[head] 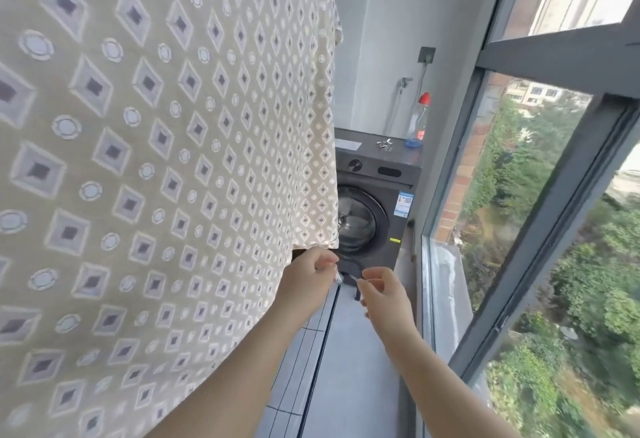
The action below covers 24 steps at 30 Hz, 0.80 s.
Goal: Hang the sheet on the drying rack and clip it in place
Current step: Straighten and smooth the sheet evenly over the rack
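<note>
Ahead of us a dark washer (375,174) stands at the balcony's end, with a red-capped bottle (418,118) and a small heap of metal clips (385,145) on its top. A window (540,56) runs along the right. The sheet (145,160), beige with grey diamonds and pale rings, hangs at the left and hides half the washer. Its lower corner hangs just above our left hand (306,280), which pinches a small silvery thing, likely a clip (339,278). Our right hand (386,295) is just beside it, fingers curled; whether it grips anything we cannot tell.
</note>
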Motion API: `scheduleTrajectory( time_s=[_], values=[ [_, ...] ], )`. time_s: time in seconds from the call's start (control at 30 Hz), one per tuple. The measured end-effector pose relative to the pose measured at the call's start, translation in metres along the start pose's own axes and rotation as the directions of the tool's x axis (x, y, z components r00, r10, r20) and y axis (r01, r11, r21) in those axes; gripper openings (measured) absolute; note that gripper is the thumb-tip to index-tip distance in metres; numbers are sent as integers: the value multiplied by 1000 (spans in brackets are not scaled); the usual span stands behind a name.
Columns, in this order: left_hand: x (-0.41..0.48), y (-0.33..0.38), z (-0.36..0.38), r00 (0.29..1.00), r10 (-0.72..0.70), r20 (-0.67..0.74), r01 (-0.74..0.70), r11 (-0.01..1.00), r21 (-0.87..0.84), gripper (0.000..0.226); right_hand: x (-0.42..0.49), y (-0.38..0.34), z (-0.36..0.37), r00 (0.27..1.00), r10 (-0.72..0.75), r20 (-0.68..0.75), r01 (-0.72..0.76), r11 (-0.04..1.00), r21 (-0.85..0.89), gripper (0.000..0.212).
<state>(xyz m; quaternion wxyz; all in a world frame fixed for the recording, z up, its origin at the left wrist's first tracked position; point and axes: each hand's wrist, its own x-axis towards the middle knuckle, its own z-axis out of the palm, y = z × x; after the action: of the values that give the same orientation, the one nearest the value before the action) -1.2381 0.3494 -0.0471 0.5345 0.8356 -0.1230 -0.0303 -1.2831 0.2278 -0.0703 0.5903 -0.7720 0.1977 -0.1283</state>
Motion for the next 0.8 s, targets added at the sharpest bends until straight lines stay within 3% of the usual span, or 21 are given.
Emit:
scheduleTrajectory(
  time_s=[0.23, 0.37, 0.8],
  values=[
    [91, -16, 48, 999, -27, 20, 28, 1000, -13, 19, 95, 18, -16, 1000, 10, 17, -11, 1000, 27, 9],
    [176, -20, 71, 1000, -6, 16, 7, 998, -66, 20, 186, 28, -23, 999, 31, -26, -30, 999, 35, 10],
    [437, -10, 128, 995, -19, 98, 19, 1000, 5, 19, 451, 24, -27, 997, 80, -19, -80, 997, -21, 11]
  ],
)
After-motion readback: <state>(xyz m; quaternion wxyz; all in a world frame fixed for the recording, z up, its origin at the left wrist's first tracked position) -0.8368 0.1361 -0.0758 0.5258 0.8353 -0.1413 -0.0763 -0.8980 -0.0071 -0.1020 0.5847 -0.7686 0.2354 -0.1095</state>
